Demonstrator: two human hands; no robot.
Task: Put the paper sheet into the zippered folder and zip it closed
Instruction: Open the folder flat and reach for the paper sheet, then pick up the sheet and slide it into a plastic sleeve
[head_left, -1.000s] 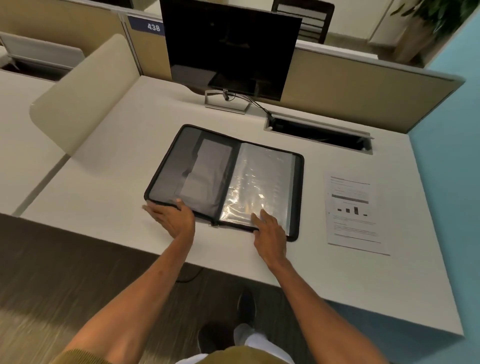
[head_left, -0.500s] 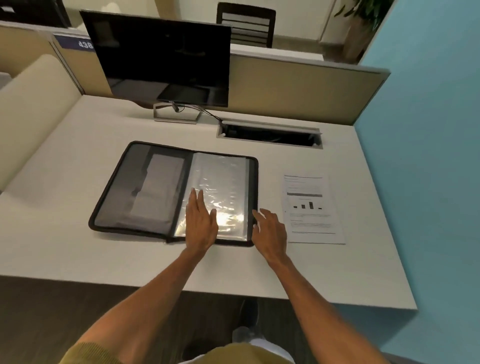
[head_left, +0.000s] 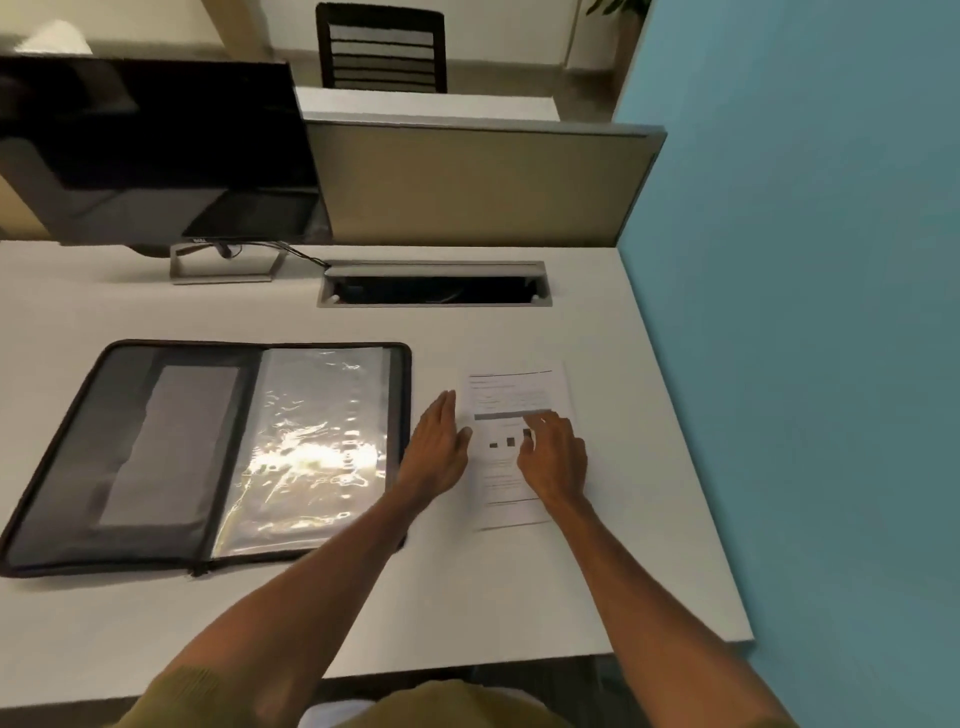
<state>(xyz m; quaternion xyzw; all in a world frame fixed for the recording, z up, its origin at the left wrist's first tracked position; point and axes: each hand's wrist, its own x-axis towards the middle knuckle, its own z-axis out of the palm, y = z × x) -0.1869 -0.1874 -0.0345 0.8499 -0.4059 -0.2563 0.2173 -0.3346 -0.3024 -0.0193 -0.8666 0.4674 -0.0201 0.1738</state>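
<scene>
A black zippered folder (head_left: 171, 447) lies open flat on the white desk, grey pockets on its left half and shiny clear sleeves on its right half. To its right lies a printed paper sheet (head_left: 506, 395) with a small bar chart. My right hand (head_left: 553, 457) rests on the sheet, fingers spread and pressing down on it. My left hand (head_left: 436, 449) lies flat on the desk between the folder's right edge and the sheet's left edge, its thumb touching the sheet. Neither hand holds anything.
A dark monitor (head_left: 150, 145) on a metal stand stands at the back left. A cable slot (head_left: 434, 285) opens in the desk behind the sheet. A beige partition (head_left: 467, 187) closes the back, a blue wall (head_left: 805, 312) the right side.
Both hands left the folder and moved right: my right hand from the folder's corner onto the paper sheet, my left from the clear sleeves to the desk beside the sheet. The view swung right.
</scene>
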